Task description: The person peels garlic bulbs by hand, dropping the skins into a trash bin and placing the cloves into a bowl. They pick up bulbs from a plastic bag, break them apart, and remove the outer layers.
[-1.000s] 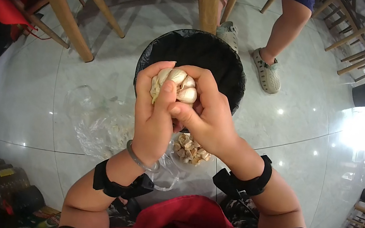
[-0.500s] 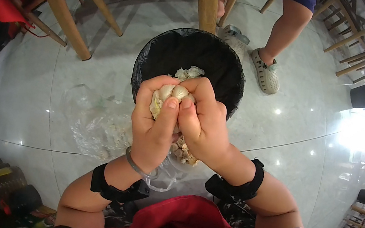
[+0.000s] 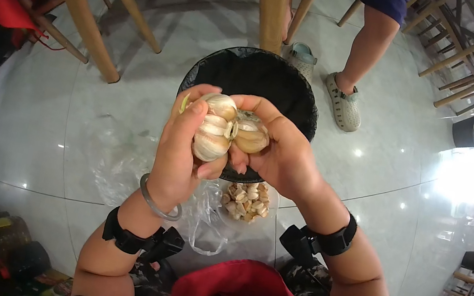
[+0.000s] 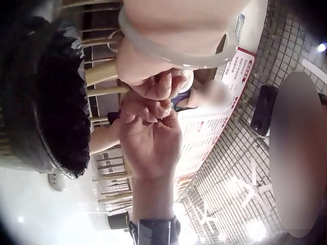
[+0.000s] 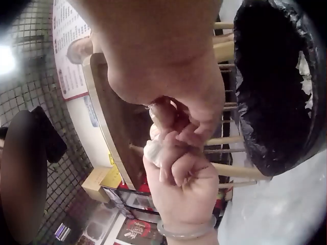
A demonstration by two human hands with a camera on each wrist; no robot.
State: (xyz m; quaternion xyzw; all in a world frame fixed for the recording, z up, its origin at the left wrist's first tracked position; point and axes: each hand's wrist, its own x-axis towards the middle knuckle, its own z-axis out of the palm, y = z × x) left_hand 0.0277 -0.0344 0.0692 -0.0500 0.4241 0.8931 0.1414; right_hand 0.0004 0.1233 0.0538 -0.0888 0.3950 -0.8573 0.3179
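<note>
A garlic bulb (image 3: 212, 137) with pale, purple-tinged skin sits in my left hand (image 3: 177, 144), its thumb lying along the bulb's side and fingers curled behind. My right hand (image 3: 289, 157) grips a clove section (image 3: 253, 137) at the bulb's right side, beside the pale central stem. Both hands are raised over the near rim of a bin (image 3: 261, 82) lined with a black bag. In the right wrist view, the white garlic (image 5: 153, 151) shows between the fingers of both hands. Below them, a heap of loose garlic cloves (image 3: 247, 200) lies in a clear container.
A crumpled clear plastic bag (image 3: 125, 172) is spread on the tiled floor, left of the cloves. Wooden chair legs (image 3: 125, 8) and a table leg (image 3: 271, 8) stand beyond the bin. Another person's foot in a clog (image 3: 342, 106) is close on its right.
The bulb has turned and its right-hand clove section now spreads away from the rest. My hands have moved slightly apart, with the right thumb off the front. Pale skins seen beyond the fingers are hidden now.
</note>
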